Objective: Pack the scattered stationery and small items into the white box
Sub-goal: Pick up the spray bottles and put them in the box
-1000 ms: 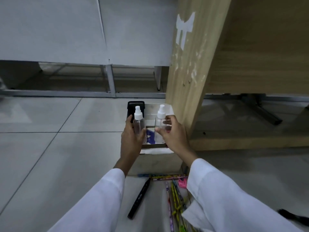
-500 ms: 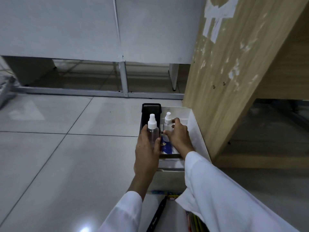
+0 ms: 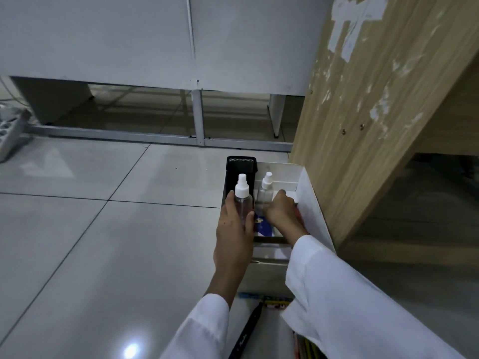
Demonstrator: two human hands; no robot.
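The white box (image 3: 308, 203) stands open on the floor against a wooden desk side. My left hand (image 3: 234, 229) grips a clear spray bottle with a white cap (image 3: 243, 195), held upright at the box's left side. Inside the box, my right hand (image 3: 281, 212) curls round a second clear spray bottle (image 3: 265, 190), also upright. A black mesh holder (image 3: 241, 164) stands in the box's far left corner. A blue item (image 3: 263, 225) lies in the box between my hands.
The wooden desk panel (image 3: 363, 125) rises right beside the box. A black marker (image 3: 246, 330), coloured pencils (image 3: 272, 301) and other stationery lie on the grey tiled floor below my arms. A white power strip (image 3: 10, 128) sits at far left.
Both hands have sunk lower with their bottles, the right one deeper into the box. The camera has come closer and turned left.
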